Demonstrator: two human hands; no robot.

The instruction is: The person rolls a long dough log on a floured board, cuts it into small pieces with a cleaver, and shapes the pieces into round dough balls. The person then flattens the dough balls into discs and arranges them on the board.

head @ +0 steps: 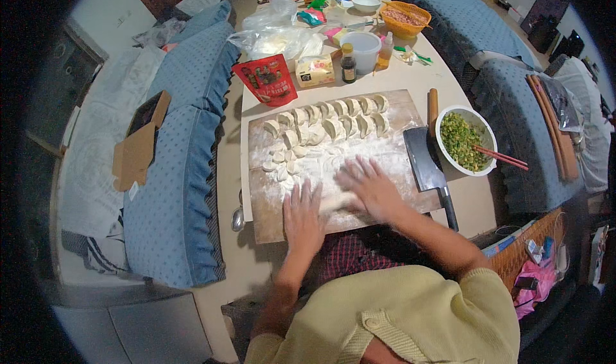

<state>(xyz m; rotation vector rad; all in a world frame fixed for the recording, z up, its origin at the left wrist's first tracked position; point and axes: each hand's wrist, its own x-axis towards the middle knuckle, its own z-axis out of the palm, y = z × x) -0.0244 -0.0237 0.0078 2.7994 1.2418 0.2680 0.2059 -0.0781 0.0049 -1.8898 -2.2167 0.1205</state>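
Note:
My left hand (pixel 304 215) lies palm down over the near edge of a floured wooden board (pixel 269 224), its fingers slightly apart. Blurred by motion, my right hand (pixel 373 188) is spread above the flour (pixel 332 164) in the middle of the board. Whether anything lies beneath either palm is hidden. Two rows of folded dumplings (pixel 353 106) stand along the board's far side. Small flattened pieces of dough (pixel 281 159) are scattered beyond my left hand. A cleaver (pixel 426 162) rests on the board's right edge, with its black handle towards me.
Right of the board are a wooden rolling pin (pixel 433 109) and a white bowl (pixel 492 123) of chopped green filling with red chopsticks (pixel 503 157). Behind it stand a red pouch (pixel 269 82), a sauce bottle (pixel 348 65), a plastic tub (pixel 361 51) and an orange basket (pixel 406 27) of pinkish filling.

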